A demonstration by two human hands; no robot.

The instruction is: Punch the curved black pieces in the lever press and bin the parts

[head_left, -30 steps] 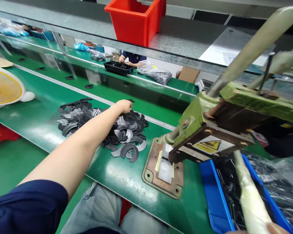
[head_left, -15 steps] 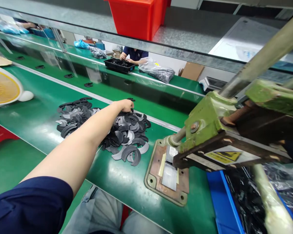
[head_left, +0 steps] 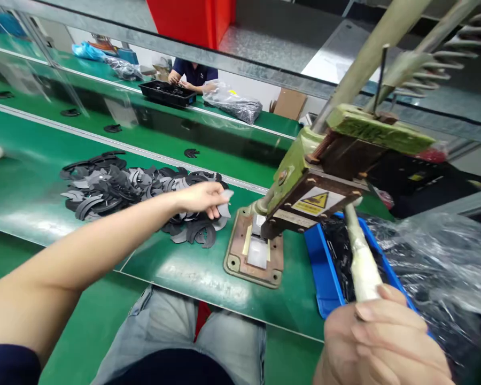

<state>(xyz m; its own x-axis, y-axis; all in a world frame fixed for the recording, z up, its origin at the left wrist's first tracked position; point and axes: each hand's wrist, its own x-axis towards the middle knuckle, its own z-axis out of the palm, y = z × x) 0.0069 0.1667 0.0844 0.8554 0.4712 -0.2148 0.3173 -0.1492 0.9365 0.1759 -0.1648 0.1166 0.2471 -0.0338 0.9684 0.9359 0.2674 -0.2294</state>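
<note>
My left hand (head_left: 203, 198) is closed on a curved grey piece (head_left: 224, 209), pinched between thumb and fingers at the right end of a pile of grey and black crescent-shaped pieces (head_left: 116, 184). At the lower right, my right hand (head_left: 382, 342) wraps round the pale, tape-covered lever handle (head_left: 363, 262) of a green hand press (head_left: 294, 158). The press head, with its yellow warning label, hangs over a bolted base plate (head_left: 240, 256). A light, flat pad (head_left: 257, 252) lies on that plate, just right of my left hand.
Right of the press stands a blue bin (head_left: 324, 283) of black parts, beside clear plastic bags (head_left: 436, 256). Behind the pile runs a green belt (head_left: 152, 144) carrying several black parts. A metal shelf with a red bin (head_left: 188, 21) spans above. Across the belt, a co-worker (head_left: 194, 75) handles parts.
My left hand has drawn back from the belt's edge and now holds a grey piece. A black part lies on the belt near there. My right hand has come into view on the lever.
</note>
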